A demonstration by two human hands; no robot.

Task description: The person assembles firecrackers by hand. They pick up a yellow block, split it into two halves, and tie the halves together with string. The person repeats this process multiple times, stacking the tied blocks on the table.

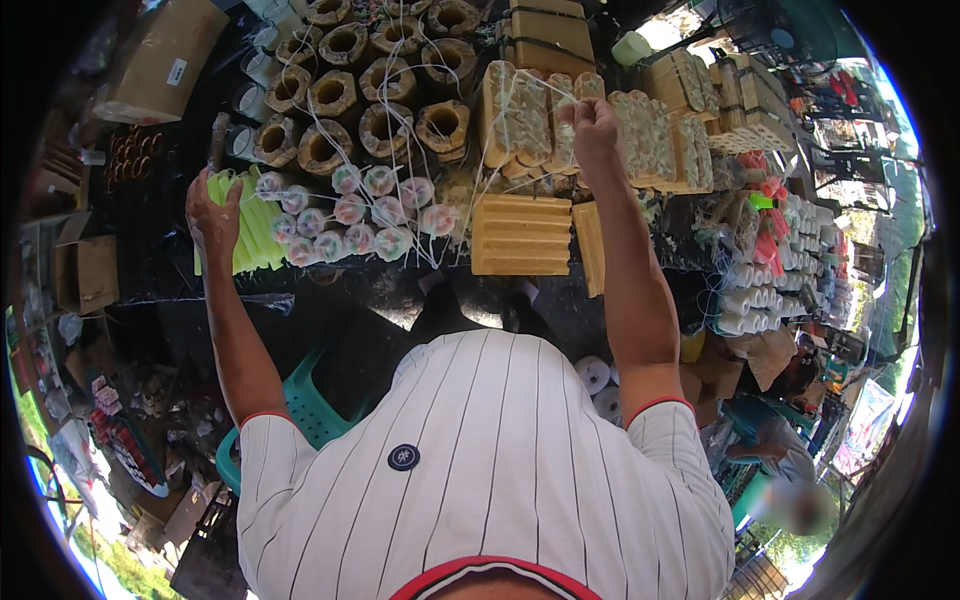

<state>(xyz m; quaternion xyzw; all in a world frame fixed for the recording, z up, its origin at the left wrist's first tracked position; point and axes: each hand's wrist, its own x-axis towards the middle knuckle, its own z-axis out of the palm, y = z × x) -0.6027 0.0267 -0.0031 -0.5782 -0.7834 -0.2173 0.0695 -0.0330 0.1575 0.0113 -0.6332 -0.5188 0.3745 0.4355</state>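
My left hand (212, 215) rests at the left edge of a row of neon-green sticks (255, 235), its thumb and fingers apart over the nearest ones. Over the patterned blocks, my right hand (594, 125) is closed in a pinch on a thin white string (545, 92), which runs off to the left. Between the hands stand several round, plastic-wrapped bundles (350, 209) with pink and green showing at their ends. Loose white strings trail from them across the table.
Hollow brown hexagonal tubes (331, 93) stand behind the bundles. Patterned tan blocks (515, 115) and a ridged yellow-tan board (520, 235) lie at centre right. White rolls (750, 300) are stacked farther right. A green plastic chair (310, 405) is by my left side; a person (785, 450) is at lower right.
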